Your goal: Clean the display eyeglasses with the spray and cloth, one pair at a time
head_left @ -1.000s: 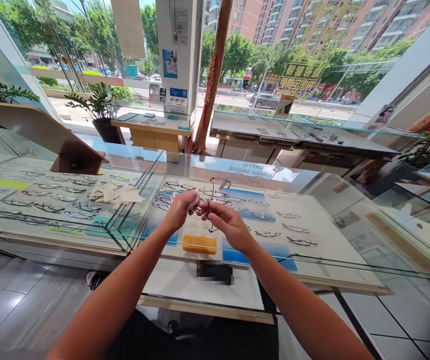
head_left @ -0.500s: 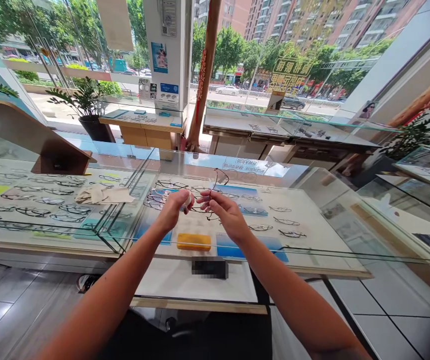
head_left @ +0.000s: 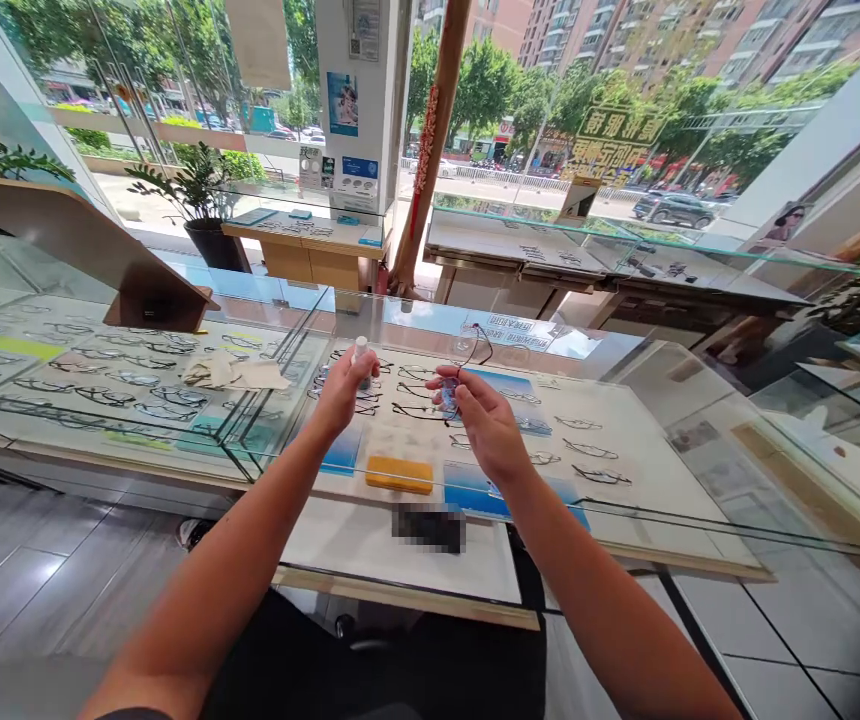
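Over the glass display counter [head_left: 655,520], my left hand [head_left: 341,395] is closed around a small spray bottle [head_left: 361,348] whose whitish top sticks up past the fingers. My right hand [head_left: 484,412] pinches a pair of eyeglasses [head_left: 484,345] with a thin dark frame, one temple rising above the fingers. The lenses are partly hidden by the fingers. The hands are apart, the bottle left of the eyeglasses. Beneath the glass top lie rows of spectacle frames [head_left: 581,423] and a yellow case [head_left: 398,474].
A beige cloth [head_left: 235,373] lies on the counter to the left, near a tilted brown board on a stand [head_left: 156,305]. A pixelated dark object [head_left: 428,528] rests on the white shelf [head_left: 475,575] close to me. A wooden pole [head_left: 430,150] stands beyond the counter.
My hands have moved apart, and the spray bottle is now upright and plainer to see. The eyeglasses have turned in my right hand. The whole view has shifted slightly.
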Motion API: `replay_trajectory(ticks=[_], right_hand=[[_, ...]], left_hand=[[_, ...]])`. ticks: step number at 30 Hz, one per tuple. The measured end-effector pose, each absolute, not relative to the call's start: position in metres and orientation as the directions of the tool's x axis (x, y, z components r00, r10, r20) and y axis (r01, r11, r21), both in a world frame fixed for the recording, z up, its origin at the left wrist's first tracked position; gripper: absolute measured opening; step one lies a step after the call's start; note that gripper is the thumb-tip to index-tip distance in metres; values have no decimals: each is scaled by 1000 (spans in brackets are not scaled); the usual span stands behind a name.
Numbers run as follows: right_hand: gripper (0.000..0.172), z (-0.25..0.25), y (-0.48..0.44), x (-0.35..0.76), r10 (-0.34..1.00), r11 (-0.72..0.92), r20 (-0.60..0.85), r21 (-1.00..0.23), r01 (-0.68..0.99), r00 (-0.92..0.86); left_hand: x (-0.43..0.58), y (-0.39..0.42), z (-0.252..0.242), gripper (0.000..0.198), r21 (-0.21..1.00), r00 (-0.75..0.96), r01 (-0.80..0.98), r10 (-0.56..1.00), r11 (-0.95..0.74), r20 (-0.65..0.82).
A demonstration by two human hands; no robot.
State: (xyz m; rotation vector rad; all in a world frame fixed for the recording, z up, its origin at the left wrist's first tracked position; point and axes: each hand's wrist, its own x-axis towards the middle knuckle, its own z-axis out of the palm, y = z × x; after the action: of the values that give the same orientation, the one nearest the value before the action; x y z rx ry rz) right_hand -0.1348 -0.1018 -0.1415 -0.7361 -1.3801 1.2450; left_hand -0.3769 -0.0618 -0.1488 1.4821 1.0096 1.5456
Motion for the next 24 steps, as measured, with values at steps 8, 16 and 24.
replay_trajectory(ticks=[8, 16, 24], right_hand=[[50, -148, -97, -119, 945, 291, 301, -952, -89, -131], [45, -157, -92, -127, 934, 295, 310, -949, -110, -178], [49, -159, -92, -131, 934, 279, 289, -957, -79, -210]], left_hand=[[-495, -37, -148, 23, 893, -572, 160, 698, -420, 430], [-666, -77, -160, 23, 838, -772, 519, 515, 170, 373], [-699, -103, -176, 20, 794, -793, 525, 513, 306, 327]])
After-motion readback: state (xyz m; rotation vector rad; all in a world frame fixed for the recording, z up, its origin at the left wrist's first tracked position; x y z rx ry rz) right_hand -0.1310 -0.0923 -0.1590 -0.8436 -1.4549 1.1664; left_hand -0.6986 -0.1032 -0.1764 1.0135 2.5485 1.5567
